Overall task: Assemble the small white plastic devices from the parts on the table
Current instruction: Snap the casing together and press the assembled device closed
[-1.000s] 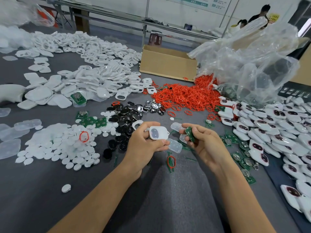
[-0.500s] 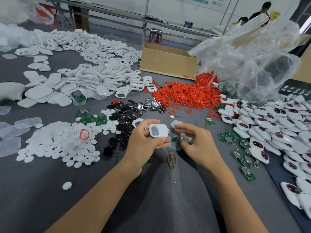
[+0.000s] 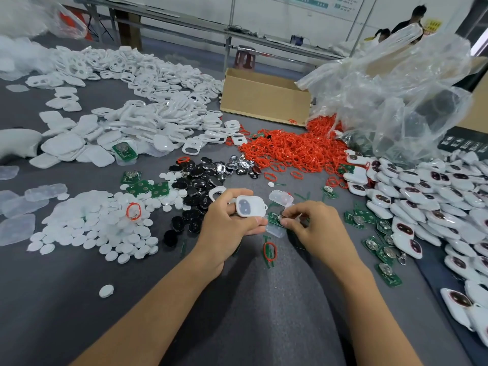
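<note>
My left hand (image 3: 229, 223) grips a small white plastic shell (image 3: 250, 206) with a greyish oval window, held up over the grey table. Just to its right, my right hand (image 3: 314, 228) is palm down near the table, its fingertips pinched on a green circuit board (image 3: 274, 219) with a round metal cell. A clear plastic cover (image 3: 281, 197) lies just behind the fingers, another (image 3: 274, 231) partly under them. White shell halves (image 3: 148, 128), white round discs (image 3: 105, 223), black button pads (image 3: 195, 180) and red rubber rings (image 3: 293, 149) lie in heaps around.
Finished white devices (image 3: 427, 196) pile up along the right edge, loose green boards (image 3: 380, 241) in front of them. A cardboard box (image 3: 264, 97) and a large clear plastic bag (image 3: 396, 96) stand at the back. One red ring (image 3: 270, 250) lies between my wrists.
My right hand has turned palm down and dropped from the raised position to the table, fingers now pinching the board by the clear covers. My left hand has kept the shell almost still.
</note>
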Available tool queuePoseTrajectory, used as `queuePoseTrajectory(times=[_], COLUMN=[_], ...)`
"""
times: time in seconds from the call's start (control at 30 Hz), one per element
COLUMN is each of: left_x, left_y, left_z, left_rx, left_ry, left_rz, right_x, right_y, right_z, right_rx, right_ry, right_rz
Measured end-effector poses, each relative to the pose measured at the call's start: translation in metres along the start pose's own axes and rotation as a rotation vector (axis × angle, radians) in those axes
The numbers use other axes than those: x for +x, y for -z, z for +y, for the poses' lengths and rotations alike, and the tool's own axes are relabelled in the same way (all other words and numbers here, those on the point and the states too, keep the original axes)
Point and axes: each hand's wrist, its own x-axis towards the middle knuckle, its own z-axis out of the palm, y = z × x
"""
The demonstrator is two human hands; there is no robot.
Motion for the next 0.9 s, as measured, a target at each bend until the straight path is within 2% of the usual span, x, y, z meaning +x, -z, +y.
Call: queuePoseTrajectory(times=[0.3,0.43,0.57,0.7,0.9], left_x=[-0.001,-0.001,0.000,-0.001,-0.002], left_y=[-0.001,-0.001,-0.002,-0.002,-0.002], left_z=[0.001,0.002,0.002,0.003,0.004], left_rx=[0.001,-0.021,-0.012,-0.031,-0.002], left_ry=[0.014,0.025,0.043,0.039,0.032], left_rz=[-0.009,-0.013,-0.020,-0.042,-0.055], right_x=[-0.002,-0.003,-0.004,-0.005,-0.005], right_y=[-0.001,0.001,0.004,-0.005,-0.010], right_z=[-0.003,-0.005,-0.020,-0.034,-0.035], right_rx=[-0.081,-0.007,0.125,0.113,0.045], right_ry=[0.009,0.063,0.234,0.339,0.368], right_rz=[0.018,0.150,0.264,0.208,0.207])
